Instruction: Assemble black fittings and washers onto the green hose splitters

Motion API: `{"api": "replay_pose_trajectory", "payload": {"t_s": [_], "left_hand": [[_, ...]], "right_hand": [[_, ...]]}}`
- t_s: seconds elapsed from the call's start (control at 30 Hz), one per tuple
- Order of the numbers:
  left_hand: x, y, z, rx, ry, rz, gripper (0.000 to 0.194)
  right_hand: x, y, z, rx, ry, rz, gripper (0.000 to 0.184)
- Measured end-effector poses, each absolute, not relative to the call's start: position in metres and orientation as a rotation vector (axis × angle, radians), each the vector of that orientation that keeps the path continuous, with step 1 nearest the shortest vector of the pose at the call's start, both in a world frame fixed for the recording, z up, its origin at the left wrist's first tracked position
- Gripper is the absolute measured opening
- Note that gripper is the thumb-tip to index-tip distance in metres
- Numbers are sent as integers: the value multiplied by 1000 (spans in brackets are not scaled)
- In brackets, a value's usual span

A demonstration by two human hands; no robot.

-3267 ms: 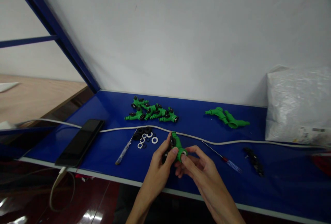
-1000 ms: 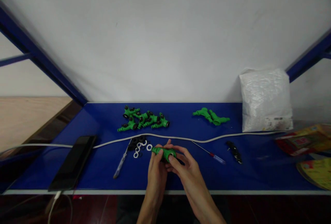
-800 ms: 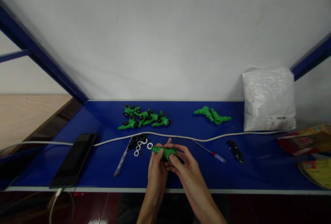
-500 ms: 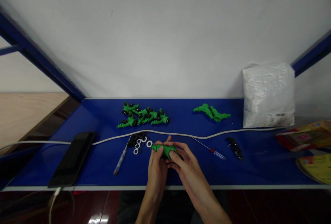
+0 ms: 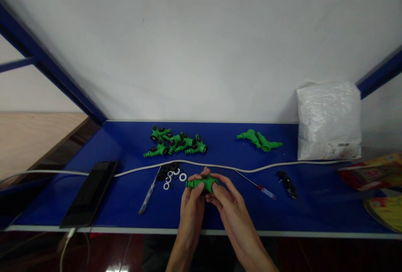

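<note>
Holding a green connector (image 5: 204,183) over the front edge of the blue bench (image 5: 122,207), near its middle, are two bare hands. The left hand (image 5: 191,205) is closed on the narrower end, thumb on top. The right hand (image 5: 234,207) is curled around the wider end, its thumb against the connector; whether that fingertip enters an opening cannot be told.

To the left, beside the hands, lie white rings (image 5: 180,177), black rings (image 5: 163,172) and a clear-handled screwdriver (image 5: 146,200). To the right lie a red-and-clear screwdriver (image 5: 265,191) and, farther out, small black parts (image 5: 287,185).

Toward the back edge: assembled green fittings (image 5: 157,149), left of centre; two plain green bodies (image 5: 251,137), right of centre. A white cable (image 5: 216,165) crosses between these and the hands. A phone (image 5: 89,195) lies near the front left corner.
</note>
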State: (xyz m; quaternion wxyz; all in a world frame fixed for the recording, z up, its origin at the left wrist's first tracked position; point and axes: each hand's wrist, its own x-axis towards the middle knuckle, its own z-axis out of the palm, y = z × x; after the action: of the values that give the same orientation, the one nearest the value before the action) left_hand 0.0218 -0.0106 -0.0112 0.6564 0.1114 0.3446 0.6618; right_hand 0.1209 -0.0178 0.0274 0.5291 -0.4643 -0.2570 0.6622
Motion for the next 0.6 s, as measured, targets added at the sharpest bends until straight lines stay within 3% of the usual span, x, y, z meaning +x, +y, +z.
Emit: {"api": "replay_pose_trajectory", "payload": {"t_s": [0.2,0.6], "left_hand": [[18,-12,-12,434,844,1458,22],[19,-12,-11,654,1050,1399,36]], "right_hand": [[132,-17,32,-1115,-630,1585,44],[149,-7,20,-1137,-764,1411,50]]}}
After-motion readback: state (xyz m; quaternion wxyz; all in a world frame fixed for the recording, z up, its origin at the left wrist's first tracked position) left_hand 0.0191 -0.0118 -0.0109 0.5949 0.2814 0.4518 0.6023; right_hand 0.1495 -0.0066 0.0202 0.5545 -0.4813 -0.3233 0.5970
